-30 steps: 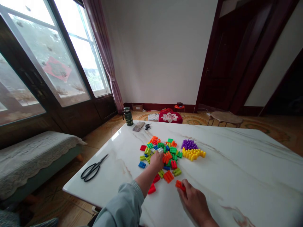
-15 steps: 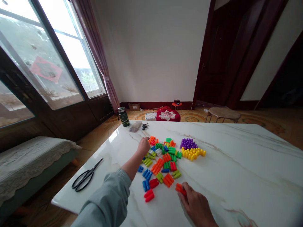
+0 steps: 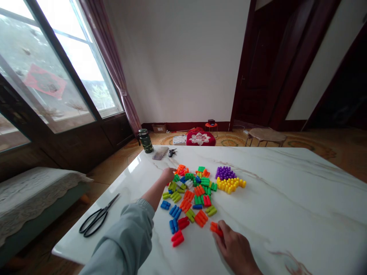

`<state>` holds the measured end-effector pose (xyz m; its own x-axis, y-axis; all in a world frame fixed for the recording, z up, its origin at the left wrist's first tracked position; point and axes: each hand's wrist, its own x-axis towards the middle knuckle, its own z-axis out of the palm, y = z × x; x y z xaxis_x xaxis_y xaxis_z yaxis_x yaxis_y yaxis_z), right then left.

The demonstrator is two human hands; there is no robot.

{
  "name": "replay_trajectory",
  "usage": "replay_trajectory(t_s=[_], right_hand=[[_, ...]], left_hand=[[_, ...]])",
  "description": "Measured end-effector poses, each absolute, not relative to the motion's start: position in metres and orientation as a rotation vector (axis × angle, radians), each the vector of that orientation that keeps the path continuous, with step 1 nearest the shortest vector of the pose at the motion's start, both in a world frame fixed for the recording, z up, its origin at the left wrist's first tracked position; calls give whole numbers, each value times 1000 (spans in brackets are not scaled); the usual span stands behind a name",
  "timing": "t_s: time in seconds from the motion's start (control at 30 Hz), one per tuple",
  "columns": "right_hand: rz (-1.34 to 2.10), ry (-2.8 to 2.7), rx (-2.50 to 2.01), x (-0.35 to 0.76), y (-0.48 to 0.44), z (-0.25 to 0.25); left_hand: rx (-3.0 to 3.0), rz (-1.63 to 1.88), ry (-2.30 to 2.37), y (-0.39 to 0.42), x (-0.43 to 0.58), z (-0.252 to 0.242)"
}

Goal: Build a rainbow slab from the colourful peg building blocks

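Note:
My right hand (image 3: 233,244) pinches an orange plastic building block (image 3: 216,228) between thumb and fingers, just above or on the near part of the white tabletop. Farther off, my left hand (image 3: 168,176) has a finger stretched out to a cluster of orange blocks (image 3: 181,169) at the back left of the pile; its other fingers are mostly hidden. Between the hands lie loose blocks: lime-green ones (image 3: 176,196), blue ones (image 3: 175,211), orange ones (image 3: 201,218), green ones (image 3: 205,181) and red ones (image 3: 177,238).
Purple blocks (image 3: 225,173) and yellow blocks (image 3: 230,185) stand grouped right of the pile. Black-handled scissors (image 3: 97,217) lie at the table's left. A camouflage-patterned flask (image 3: 146,141) and keys (image 3: 172,152) are at the far left corner. A round stool (image 3: 266,135) stands beyond the table.
My left hand has drawn back slightly to the left, and a finger now shows stretched out. The right hand still holds the orange block. The whole view has shifted a little.

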<state>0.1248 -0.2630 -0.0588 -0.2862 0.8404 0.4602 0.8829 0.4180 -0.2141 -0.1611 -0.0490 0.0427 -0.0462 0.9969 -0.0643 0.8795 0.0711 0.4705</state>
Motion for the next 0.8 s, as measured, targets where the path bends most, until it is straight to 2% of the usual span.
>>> replay_trajectory(t_s=[0.17, 0.33, 0.57, 0.8], right_hand=[[-95, -2177, -1485, 125, -263, -60], [-96, -2175, -1480, 124, -263, -60], [-113, -2183, -1489, 124, -264, -59], [-133, -2182, -1484, 123, -264, -55]], left_hand=[[1847, 344, 1933, -45, -157, 42], [1855, 363, 2093, -41, -162, 41], [1852, 251, 2142, -40, -151, 20], [1816, 459, 2154, -54, -148, 9]])
